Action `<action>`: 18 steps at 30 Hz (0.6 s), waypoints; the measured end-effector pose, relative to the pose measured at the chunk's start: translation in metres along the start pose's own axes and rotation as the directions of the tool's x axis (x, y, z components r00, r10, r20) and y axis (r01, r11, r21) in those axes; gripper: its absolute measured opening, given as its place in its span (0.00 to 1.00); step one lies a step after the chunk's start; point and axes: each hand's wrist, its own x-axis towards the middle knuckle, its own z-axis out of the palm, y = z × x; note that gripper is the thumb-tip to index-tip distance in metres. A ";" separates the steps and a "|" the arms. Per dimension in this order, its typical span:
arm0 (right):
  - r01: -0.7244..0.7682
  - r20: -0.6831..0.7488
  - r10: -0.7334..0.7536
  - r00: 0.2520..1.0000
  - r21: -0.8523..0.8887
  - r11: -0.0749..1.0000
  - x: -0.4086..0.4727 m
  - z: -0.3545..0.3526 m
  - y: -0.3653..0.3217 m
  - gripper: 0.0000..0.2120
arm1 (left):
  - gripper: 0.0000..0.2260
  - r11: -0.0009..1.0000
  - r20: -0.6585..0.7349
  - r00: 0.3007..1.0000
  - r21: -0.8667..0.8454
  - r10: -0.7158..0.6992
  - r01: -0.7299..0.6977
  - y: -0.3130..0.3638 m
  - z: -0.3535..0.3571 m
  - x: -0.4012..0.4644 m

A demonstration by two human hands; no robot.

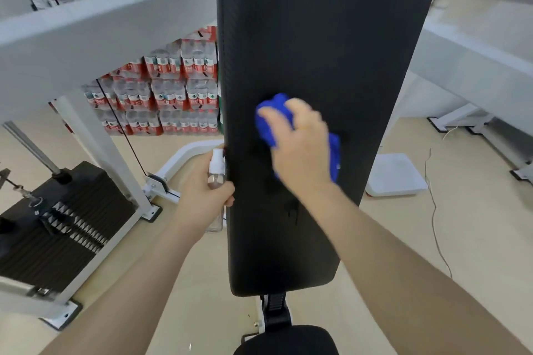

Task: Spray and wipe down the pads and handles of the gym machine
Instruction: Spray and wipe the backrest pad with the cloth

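A long black back pad (317, 37) runs up the middle of the view, with a black seat pad (288, 340) below it at the bottom edge. My right hand (300, 147) presses a bunched blue cloth (271, 118) against the pad's middle, fingers curled over it; the hand is blurred. Wet drip marks show on the pad just below. My left hand (202, 190) grips a small clear spray bottle (216, 170) with a white nozzle, upright beside the pad's left edge.
White machine frame beams (86, 37) cross the upper left, with a black weight stack (57, 225) and cable at lower left. Stacked packs of bottled water (173, 89) stand behind. A white tray (395, 176) and a thin cable lie on the floor at right.
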 end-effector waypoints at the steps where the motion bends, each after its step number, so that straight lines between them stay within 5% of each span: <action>1: -0.091 -0.040 0.090 0.995 -0.019 0.996 0.006 -0.007 0.011 0.21 | 0.27 1.000 0.011 1.000 0.006 -0.013 0.013 -0.001 -0.001 0.000; 5: -0.224 -0.085 0.230 0.970 0.066 0.972 0.009 0.001 -0.006 0.20 | 0.31 0.998 0.033 0.998 -0.041 -0.046 0.047 0.001 -0.004 0.002; 9: 0.154 0.102 -0.163 0.981 0.091 0.984 -0.022 0.024 -0.039 0.23 | 0.25 0.985 0.059 0.997 -0.164 -0.045 0.054 0.004 -0.006 0.002; 12: 0.234 0.195 -0.248 0.949 0.088 0.968 -0.019 0.014 -0.028 0.23 | 0.23 0.983 0.066 0.996 -0.166 -0.065 0.075 0.003 -0.007 0.001; 15: -0.041 0.046 0.039 0.998 0.027 0.999 0.007 -0.013 0.008 0.18 | 0.28 0.992 0.086 0.994 -0.095 -0.071 0.079 0.002 -0.008 0.001; 18: -0.294 -0.073 0.297 0.952 0.052 0.954 0.016 -0.017 0.015 0.16 | 0.29 0.994 0.079 0.994 -0.074 -0.080 0.086 0.001 -0.006 -0.001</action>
